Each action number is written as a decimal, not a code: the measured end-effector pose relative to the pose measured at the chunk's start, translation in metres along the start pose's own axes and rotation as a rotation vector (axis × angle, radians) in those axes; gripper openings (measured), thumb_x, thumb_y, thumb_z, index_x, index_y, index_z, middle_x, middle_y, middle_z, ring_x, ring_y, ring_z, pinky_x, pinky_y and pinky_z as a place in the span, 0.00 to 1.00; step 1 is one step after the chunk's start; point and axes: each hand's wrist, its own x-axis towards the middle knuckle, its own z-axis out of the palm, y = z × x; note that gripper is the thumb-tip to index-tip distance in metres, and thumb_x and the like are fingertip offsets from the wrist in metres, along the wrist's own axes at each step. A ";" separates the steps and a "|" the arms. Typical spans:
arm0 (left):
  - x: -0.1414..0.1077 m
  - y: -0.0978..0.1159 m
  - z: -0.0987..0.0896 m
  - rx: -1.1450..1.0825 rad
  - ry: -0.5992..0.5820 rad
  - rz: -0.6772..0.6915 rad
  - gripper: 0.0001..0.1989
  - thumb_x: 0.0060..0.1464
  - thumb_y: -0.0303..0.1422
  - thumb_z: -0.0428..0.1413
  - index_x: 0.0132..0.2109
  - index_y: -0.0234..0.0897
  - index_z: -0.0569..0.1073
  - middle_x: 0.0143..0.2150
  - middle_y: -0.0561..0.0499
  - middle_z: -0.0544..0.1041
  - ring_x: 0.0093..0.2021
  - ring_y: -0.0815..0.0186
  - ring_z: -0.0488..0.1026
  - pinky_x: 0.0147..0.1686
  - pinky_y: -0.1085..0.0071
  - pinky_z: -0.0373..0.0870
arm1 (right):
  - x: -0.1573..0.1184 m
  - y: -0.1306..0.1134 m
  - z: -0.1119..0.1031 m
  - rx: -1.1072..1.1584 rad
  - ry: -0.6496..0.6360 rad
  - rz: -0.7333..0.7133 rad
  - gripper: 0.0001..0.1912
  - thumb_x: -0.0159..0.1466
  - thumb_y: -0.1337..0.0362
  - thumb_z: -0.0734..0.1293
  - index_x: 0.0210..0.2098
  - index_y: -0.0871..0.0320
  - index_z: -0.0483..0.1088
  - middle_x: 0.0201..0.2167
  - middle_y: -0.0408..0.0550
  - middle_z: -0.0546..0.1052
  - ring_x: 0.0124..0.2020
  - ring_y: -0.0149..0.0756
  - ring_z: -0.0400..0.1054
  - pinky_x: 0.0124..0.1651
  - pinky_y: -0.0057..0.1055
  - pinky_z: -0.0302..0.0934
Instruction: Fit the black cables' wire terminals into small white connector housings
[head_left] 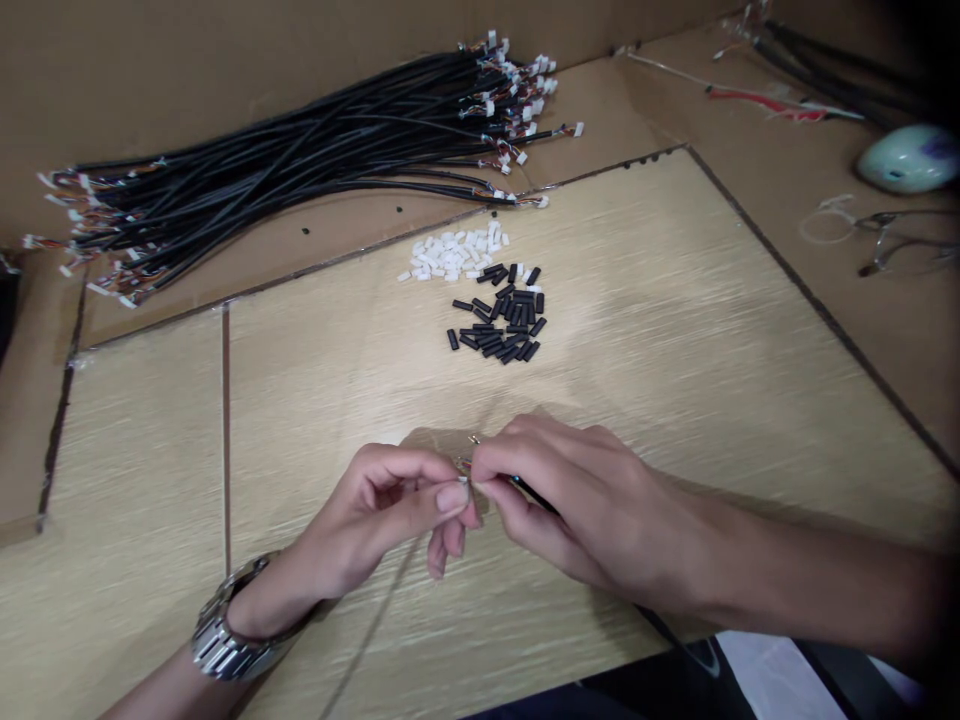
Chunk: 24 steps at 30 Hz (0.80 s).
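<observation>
My left hand (pixel 382 515) is closed in a pinch, with thumb and forefinger on a small white connector (pixel 464 480) that barely shows. Thumb and fingertips of my right hand (pixel 592 505) are pressed together on the thin wires (pixel 466 463) at the end of a black cable (pixel 534 492). The two sets of fingertips nearly meet, and the wires run between them. One metal-tipped wire end (pixel 474 439) sticks up above the right fingertips. Below my right wrist the cable reappears and hangs over the table's front edge.
Beyond my hands lie a pile of black sleeve pieces (pixel 510 325) and a pile of white connector housings (pixel 454 252). A bundle of black cables (pixel 300 150) with white plugs lies at the back. At the right are a computer mouse (pixel 907 158) and glasses (pixel 892 235).
</observation>
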 end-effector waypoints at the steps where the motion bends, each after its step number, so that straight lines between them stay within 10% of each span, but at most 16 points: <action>1: 0.000 0.000 0.000 0.002 -0.001 -0.004 0.09 0.61 0.31 0.59 0.34 0.33 0.81 0.23 0.52 0.77 0.22 0.75 0.73 0.24 0.84 0.73 | 0.000 0.001 0.001 -0.001 -0.001 0.001 0.03 0.68 0.71 0.62 0.41 0.59 0.64 0.33 0.43 0.73 0.33 0.31 0.66 0.36 0.28 0.59; 18: 0.002 -0.009 0.003 0.060 0.019 0.116 0.10 0.62 0.32 0.58 0.34 0.31 0.77 0.26 0.52 0.75 0.24 0.76 0.72 0.25 0.82 0.72 | 0.006 -0.001 -0.009 0.281 -0.011 0.247 0.03 0.66 0.69 0.67 0.39 0.55 0.72 0.33 0.40 0.77 0.31 0.26 0.69 0.31 0.22 0.60; 24: 0.002 -0.016 0.002 0.165 0.011 0.136 0.12 0.62 0.36 0.57 0.37 0.30 0.76 0.30 0.50 0.75 0.26 0.73 0.72 0.27 0.79 0.73 | 0.008 0.003 -0.006 0.674 -0.083 0.557 0.07 0.66 0.60 0.68 0.41 0.54 0.73 0.30 0.42 0.75 0.27 0.28 0.68 0.22 0.21 0.65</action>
